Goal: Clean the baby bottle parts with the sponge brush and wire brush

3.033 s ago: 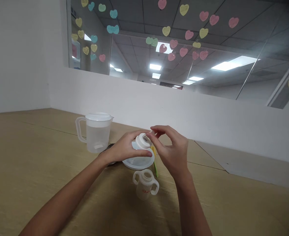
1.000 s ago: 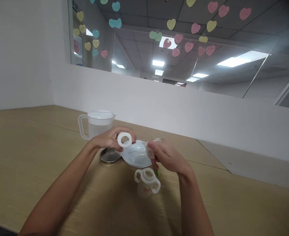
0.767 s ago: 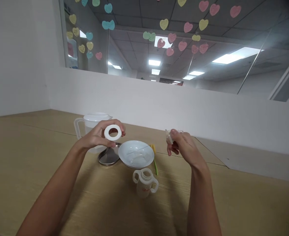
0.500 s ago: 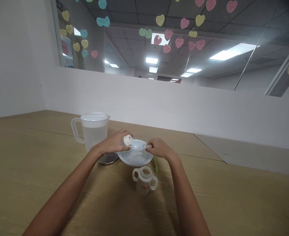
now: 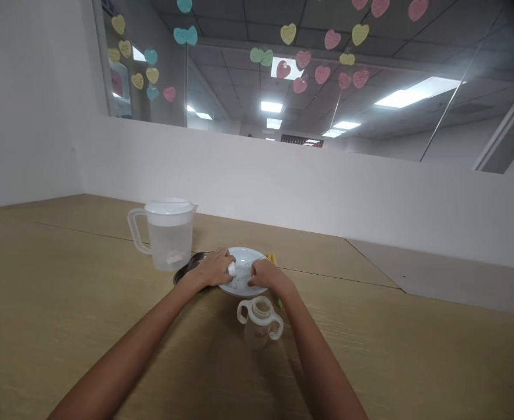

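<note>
The head view looks forward and down the table (image 5: 397,350).

Shallow white bowl (image 5: 244,255), glossy, upright on the tan desk (image 5: 392,350), pale glints inside too blurred to make out, small white cap (image 5: 231,269) low at the bowl's left side, mostly hidden, its tilt unclear from here
</note>
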Demonstrator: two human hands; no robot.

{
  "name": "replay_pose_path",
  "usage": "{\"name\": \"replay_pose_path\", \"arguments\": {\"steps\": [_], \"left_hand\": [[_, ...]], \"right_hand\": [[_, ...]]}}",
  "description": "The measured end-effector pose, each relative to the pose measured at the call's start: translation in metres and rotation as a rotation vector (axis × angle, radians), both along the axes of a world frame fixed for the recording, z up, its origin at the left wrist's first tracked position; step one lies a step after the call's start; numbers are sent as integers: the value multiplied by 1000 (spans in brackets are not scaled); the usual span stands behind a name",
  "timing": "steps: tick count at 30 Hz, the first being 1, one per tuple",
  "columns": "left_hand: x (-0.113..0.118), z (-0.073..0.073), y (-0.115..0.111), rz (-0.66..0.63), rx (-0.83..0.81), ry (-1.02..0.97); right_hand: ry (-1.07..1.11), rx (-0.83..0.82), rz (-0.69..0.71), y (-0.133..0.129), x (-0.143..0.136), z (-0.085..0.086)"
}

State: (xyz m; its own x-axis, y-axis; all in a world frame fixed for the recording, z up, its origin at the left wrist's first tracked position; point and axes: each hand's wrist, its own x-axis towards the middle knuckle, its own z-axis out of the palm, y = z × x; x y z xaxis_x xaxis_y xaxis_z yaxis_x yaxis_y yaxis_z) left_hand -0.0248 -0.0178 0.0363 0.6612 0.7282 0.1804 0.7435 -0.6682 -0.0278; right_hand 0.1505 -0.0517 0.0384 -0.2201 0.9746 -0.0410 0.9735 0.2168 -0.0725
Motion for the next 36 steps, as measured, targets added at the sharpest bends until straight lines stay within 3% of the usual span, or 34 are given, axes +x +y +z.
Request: {"name": "replay_pose_path", "arguments": {"steps": [6,16,26,32,36], "left_hand": [[6,-7,0,23,2,35],[15,-14,9,254,24,28],[17,-18,11,287,-9,47],[18,-18,9,285,-33,28],[10,10,3,275,-13,-91]], "right_hand": [[-91,-14,-97,3,-8,-7],[-98,43,-128,8,-10,-17],[-68,26,-114,11,-9,-21],[0,26,-95,6,-3,-6],[50,39,-80,-7,8,20]]}}
